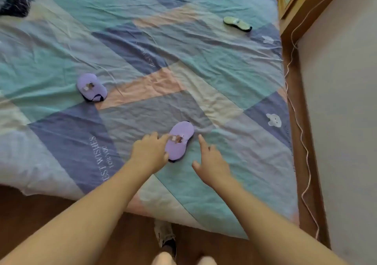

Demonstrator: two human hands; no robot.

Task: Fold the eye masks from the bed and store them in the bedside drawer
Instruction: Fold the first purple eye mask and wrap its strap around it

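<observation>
- Near mask lies flat on the bed, close to its front edge.
- Left hand presses the mask's left edge, index finger on top; not grasping.
- Right hand hovers just beside it, released, fingers spread.
- Recommended: pin the centre, fold one end squarely onto the other.

Both bare arms are reaching forward, almost straight. The left hand is stretching its index finger out while the other fingers are curling loosely. Just beside it, the right hand is spreading its fingers, with the index pointing forward and the palm facing down.
</observation>
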